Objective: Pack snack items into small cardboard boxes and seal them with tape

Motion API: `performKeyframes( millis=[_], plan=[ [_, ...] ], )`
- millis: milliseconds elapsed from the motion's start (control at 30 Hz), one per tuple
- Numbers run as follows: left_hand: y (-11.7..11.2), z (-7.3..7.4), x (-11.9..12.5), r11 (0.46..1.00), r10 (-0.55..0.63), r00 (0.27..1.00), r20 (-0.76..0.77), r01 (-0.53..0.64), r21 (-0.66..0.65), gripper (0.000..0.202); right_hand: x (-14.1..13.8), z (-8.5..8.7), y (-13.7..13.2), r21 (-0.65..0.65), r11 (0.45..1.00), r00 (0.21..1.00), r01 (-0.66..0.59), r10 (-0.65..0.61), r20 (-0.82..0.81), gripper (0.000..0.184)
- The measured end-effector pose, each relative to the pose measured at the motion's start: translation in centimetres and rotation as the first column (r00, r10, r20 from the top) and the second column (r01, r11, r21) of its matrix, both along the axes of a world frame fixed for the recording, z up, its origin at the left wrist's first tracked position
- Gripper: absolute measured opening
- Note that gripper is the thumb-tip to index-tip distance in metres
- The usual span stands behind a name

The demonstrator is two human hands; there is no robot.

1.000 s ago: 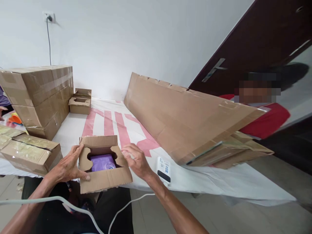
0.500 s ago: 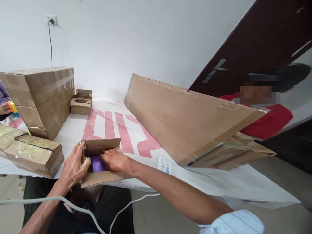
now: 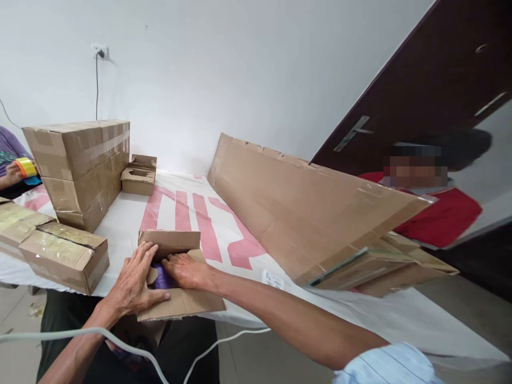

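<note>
At lower centre, the pack (image 3: 163,279) lay inside the box (image 3: 182,305), flaps (image 3: 172,241) not yet closed, the left hand (image 3: 134,280) spread over its left side, the right hand (image 3: 186,271) reaching in, grip unclear.

Looks like you're in a packing room tbh, taped cartons (image 3: 86,165) stacked on your sheet-covered table (image 3: 126,213) by a white wall (image 3: 240,69)

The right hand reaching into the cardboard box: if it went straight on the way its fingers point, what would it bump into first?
Most likely the purple package inside the cardboard box; the right hand may be touching it, though depth there is hard to judge.
</note>
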State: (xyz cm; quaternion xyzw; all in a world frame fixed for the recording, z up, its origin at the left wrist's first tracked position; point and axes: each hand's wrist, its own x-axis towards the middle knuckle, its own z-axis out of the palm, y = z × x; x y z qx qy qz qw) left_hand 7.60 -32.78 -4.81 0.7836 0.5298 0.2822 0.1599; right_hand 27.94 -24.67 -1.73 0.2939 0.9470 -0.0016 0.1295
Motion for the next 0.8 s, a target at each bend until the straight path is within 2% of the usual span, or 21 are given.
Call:
performKeyframes(
  millis=[133,333,433,567,667,800],
  plan=[
    [0.3,-1.1,-0.3,1.000,0.027,1.000,0.005,-0.027,-0.005,0.115,-0.4,-0.1,0.4,-0.105,0.991,0.997,0.077,-0.079,-0.007,0.033],
    [0.0,0.0,-0.7,0.998,-0.011,1.000,0.004,0.011,-0.063,0.105,-0.5,0.4,0.1,-0.280,0.946,0.975,0.163,-0.198,-0.102,0.038],
    [-0.2,0.5,-0.5,0.996,-0.005,1.000,-0.007,0.004,-0.085,0.105,-0.1,-0.1,-0.1,-0.250,0.952,0.963,0.176,-0.219,-0.158,0.028],
    [-0.1,0.8,0.2,0.994,0.018,1.000,-0.024,-0.020,-0.108,0.093,0.2,-1.7,0.1,-0.155,0.970,0.951,0.188,-0.220,-0.219,0.014],
    [0.0,0.7,0.6,0.993,0.050,0.997,-0.052,-0.056,-0.104,0.089,0.0,-2.6,0.3,-0.109,0.976,0.946,0.189,-0.211,-0.245,0.013],
    [-0.1,0.3,0.4,0.995,0.076,0.997,-0.026,-0.077,-0.058,0.091,0.1,-1.8,0.2,-0.053,0.977,0.932,0.206,-0.213,-0.292,0.020]
  ],
)
